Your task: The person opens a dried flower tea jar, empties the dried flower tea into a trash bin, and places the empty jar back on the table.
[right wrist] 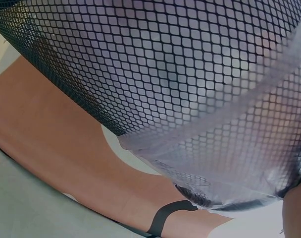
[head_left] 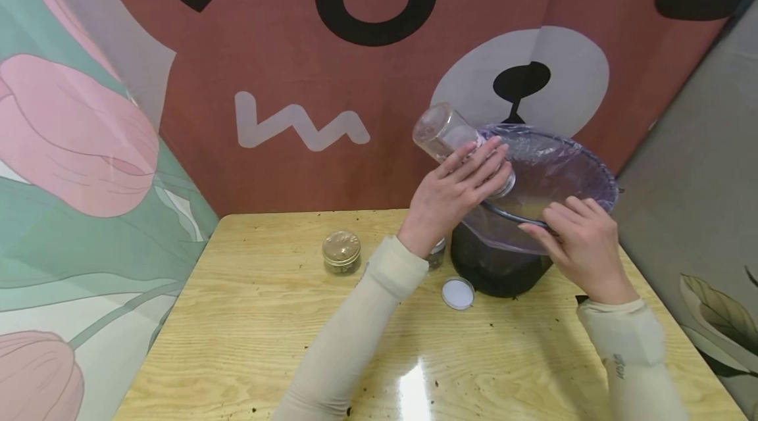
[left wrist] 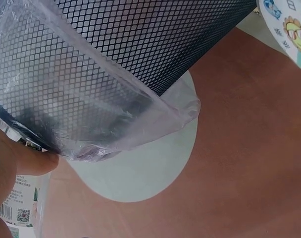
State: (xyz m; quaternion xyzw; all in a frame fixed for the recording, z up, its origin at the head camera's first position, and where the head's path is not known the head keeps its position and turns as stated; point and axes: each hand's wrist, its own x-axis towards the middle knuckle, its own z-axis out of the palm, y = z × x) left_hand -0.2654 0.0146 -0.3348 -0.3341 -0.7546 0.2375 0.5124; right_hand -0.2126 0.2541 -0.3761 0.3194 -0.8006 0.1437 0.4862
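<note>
While your left hand (head_left: 454,189) grips the clear jar (head_left: 437,131), its long axis slants down rightward to the lined bin (head_left: 497,270), whose near rim (head_left: 516,218) your right hand (head_left: 583,247) holds.

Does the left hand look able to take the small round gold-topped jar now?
Probably not yet: the left hand holds a clear cylindrical bottle at the opening of the black mesh bin. Nothing visible covers the gold-topped jar, so an emptied hand probably could.
</note>
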